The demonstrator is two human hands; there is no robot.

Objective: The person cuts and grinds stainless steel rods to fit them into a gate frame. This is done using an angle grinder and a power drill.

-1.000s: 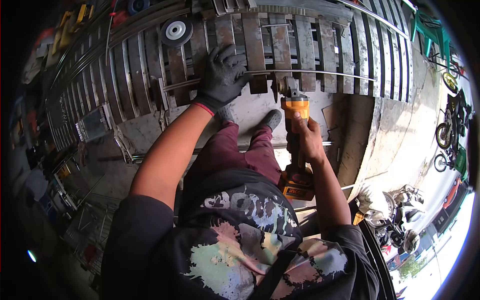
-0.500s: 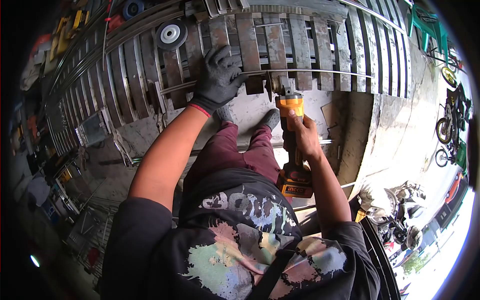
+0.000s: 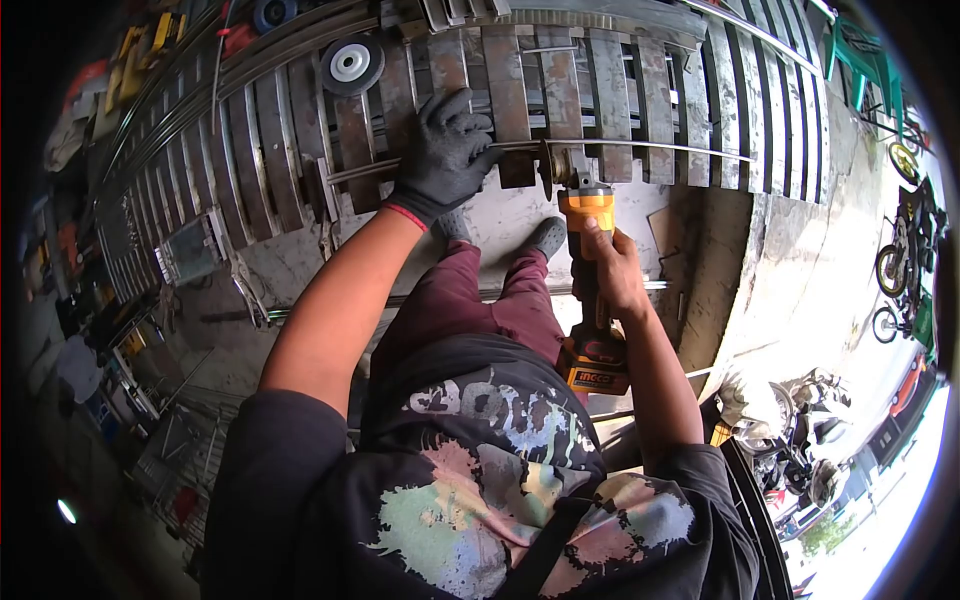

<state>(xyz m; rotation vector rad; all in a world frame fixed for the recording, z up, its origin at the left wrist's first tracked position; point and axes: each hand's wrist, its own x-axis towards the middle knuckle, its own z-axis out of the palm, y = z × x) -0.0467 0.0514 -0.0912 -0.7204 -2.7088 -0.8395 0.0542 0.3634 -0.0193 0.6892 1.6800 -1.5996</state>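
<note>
A thin metal rod (image 3: 660, 147) lies across the slats of a metal bench (image 3: 560, 95). My left hand (image 3: 448, 150), in a dark grey glove, is closed over the rod, its fingers curled and thumb pointing right. My bare right hand (image 3: 616, 265) grips the body of a yellow-and-black cordless angle grinder (image 3: 587, 207), its battery end towards me. The grinder's thin disc (image 3: 545, 168) stands edge-on at the rod, just right of my left hand. Whether the disc is spinning or has cut into the metal cannot be made out.
A spare round grinding disc (image 3: 351, 66) rests on the slats at the upper left. Locking pliers (image 3: 245, 287) hang at the bench's near edge. My feet (image 3: 548, 236) are below the bench. A green plastic chair (image 3: 868, 65) and motorcycles (image 3: 890, 265) stand to the right.
The whole scene has shifted slightly right in the view. Both hands keep their holds, and the grinder's disc stays beside the rod.
</note>
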